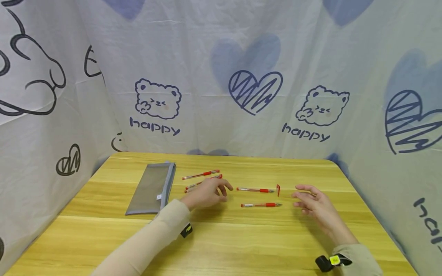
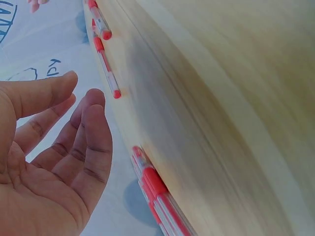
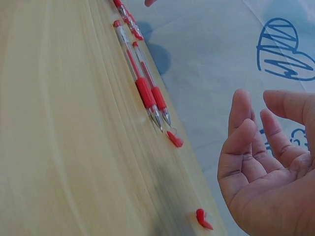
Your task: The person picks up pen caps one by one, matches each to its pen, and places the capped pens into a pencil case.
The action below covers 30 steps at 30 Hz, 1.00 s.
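Loosely bent and holding nothing, my left hand [image 1: 207, 192] hovers over the table beside a group of capped red pens [image 1: 201, 175], partly covering the nearer ones. My right hand [image 1: 315, 207] is held above the table on the right, fingers relaxed and nothing in them. Between the hands lie two uncapped red pens, a farther pen [image 1: 255, 190] and a nearer pen [image 1: 261, 205], tips toward the right hand. A red cap [image 1: 278, 190] lies by the farther pen's tip. The right wrist view shows a second red cap [image 3: 203, 220] near the right hand.
A grey mesh zip pouch [image 1: 148, 188] lies flat on the wooden table [image 1: 221, 245], left of the pens. White printed cloth [image 1: 200, 76] hangs behind the table and along both sides. Each wrist wears a small black camera.
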### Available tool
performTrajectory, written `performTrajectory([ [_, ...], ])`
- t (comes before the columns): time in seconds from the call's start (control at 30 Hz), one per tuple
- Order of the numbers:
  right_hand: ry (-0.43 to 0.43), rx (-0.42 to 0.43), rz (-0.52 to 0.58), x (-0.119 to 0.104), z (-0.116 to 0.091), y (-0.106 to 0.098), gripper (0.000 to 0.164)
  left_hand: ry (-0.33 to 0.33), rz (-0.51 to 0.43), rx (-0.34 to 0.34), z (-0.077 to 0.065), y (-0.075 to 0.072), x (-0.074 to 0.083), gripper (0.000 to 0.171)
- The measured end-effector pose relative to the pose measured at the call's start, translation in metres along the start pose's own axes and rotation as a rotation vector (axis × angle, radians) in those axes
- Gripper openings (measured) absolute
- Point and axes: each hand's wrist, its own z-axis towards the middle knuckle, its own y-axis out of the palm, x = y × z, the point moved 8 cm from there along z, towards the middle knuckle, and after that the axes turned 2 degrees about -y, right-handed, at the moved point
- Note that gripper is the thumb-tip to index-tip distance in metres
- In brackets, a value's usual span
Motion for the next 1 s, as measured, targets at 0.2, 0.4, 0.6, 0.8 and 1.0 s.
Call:
performTrajectory([
  [0.2, 0.016, 0.013, 0.015, 0.004, 0.002, -0.008, 0.025, 0.03, -0.044, -0.021, 0.006, 0.007, 0.008, 0.033],
  [0.4, 0.027, 0.029, 0.007, 0.007, 0.003, -0.015, 0.029, 0.005, -0.175, -0.067, 0.012, 0.017, 0.008, 0.03],
  [0.6, 0.041, 0.041, 0.035, 0.016, 0.006, -0.024, 0.026, -0.002, -0.212, -0.075, 0.019, 0.027, 0.009, 0.029],
  [0.8, 0.032, 0.039, 0.087, 0.022, 0.01, -0.034, 0.016, 0.015, -0.217, -0.056, 0.026, 0.035, 0.015, 0.028],
  [1.0, 0.078, 0.058, 0.108, 0.03, 0.017, -0.046, 0.014, 0.006, -0.226, -0.065, 0.034, 0.044, 0.012, 0.027],
])
